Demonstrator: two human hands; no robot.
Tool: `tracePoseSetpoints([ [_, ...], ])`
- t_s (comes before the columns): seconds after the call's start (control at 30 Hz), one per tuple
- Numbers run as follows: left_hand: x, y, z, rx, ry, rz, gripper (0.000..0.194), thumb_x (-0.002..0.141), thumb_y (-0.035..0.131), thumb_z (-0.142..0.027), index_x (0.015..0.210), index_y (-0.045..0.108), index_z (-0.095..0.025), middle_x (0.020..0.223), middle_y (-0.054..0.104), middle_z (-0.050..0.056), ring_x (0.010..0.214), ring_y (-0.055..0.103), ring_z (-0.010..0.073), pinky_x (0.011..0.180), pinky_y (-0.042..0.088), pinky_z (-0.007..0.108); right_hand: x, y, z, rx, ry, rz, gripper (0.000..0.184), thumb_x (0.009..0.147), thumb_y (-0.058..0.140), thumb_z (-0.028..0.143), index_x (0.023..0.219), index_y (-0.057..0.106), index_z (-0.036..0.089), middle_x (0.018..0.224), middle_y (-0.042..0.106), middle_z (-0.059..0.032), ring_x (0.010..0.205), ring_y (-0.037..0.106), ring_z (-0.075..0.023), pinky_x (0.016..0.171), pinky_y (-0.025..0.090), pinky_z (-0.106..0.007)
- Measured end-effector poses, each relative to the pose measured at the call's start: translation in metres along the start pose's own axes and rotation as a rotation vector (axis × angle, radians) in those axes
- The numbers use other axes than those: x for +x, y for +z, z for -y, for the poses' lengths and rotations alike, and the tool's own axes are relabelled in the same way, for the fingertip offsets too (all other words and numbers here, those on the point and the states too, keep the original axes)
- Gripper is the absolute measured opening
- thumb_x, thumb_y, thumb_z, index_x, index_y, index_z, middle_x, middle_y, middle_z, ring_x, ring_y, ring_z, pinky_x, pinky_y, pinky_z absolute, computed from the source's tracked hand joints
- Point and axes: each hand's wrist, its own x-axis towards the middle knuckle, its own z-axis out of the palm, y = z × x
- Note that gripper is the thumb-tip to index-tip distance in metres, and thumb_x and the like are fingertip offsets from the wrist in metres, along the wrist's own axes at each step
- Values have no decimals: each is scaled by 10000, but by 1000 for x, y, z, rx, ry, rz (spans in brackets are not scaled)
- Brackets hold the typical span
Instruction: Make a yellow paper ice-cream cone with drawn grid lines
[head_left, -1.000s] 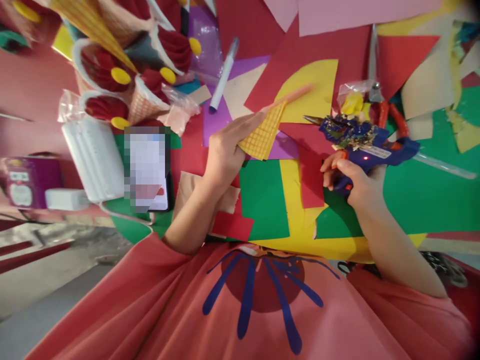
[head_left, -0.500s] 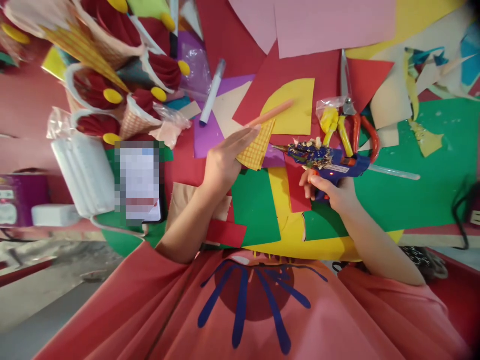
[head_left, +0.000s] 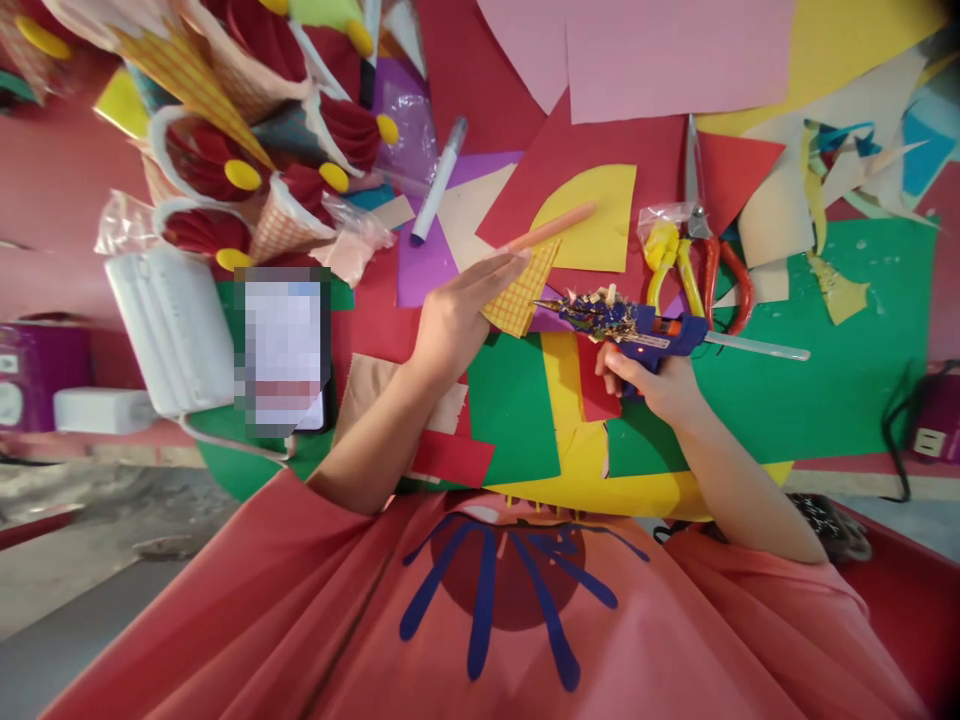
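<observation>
My left hand (head_left: 454, 315) is closed around a yellow paper cone (head_left: 529, 290) with an orange grid pattern. Its fingers lie along the cone's upper side. A slim orange-pink stick (head_left: 559, 225) extends just beyond those fingertips, over a yellow paper piece (head_left: 611, 220) with a curved edge. In my right hand (head_left: 660, 385) is a blue hot glue gun (head_left: 649, 345), its nozzle crusted with glue and scraps. The nozzle tip points left, very near the cone's right edge; whether they touch I cannot tell. A clear glue stick (head_left: 757, 347) sticks out of the gun's back.
Red-handled scissors (head_left: 731, 285) and a yellow-handled tool (head_left: 686, 275) lie beyond the glue gun. A marker (head_left: 439, 185) rests on purple paper. Finished paper cones (head_left: 289, 220) with dark red filling crowd the upper left, above a phone (head_left: 285, 350) and a white case (head_left: 171, 330).
The glue gun has shifted left, bringing its nozzle closer to the cone. My left hand keeps its hold on the cone. The whole view has moved slightly.
</observation>
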Motion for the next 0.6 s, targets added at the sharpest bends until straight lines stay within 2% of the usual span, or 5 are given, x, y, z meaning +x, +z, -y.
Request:
tracePoseSetpoints([
  [0.2, 1, -1, -2, 57, 40, -31, 489, 896, 413, -69, 1282, 599, -305, 1307, 632, -47, 1235, 585, 149, 1060, 486, 244, -1, 2, 2, -30, 5, -19, 270, 735, 671, 415, 632, 603, 174, 504, 586, 5, 446, 543, -105, 454, 454, -254],
  [0.4, 1, 0, 1, 50, 71, -37, 495, 891, 414, -59, 1291, 587, -294, 1303, 634, -39, 1219, 599, 175, 1033, 513, 278, 0, 1, 2, -66, -16, -27, 274, 736, 672, 419, 632, 602, 175, 515, 600, -2, 442, 553, -107, 461, 460, -259],
  [0.6, 1, 0, 2, 59, 75, -48, 625, 819, 402, 8, 1310, 570, -340, 1321, 616, -84, 1224, 593, 154, 1039, 499, 257, 0, 0, -2, -131, -59, -10, 297, 771, 647, 436, 624, 598, 183, 495, 585, 2, 451, 546, -112, 476, 466, -267],
])
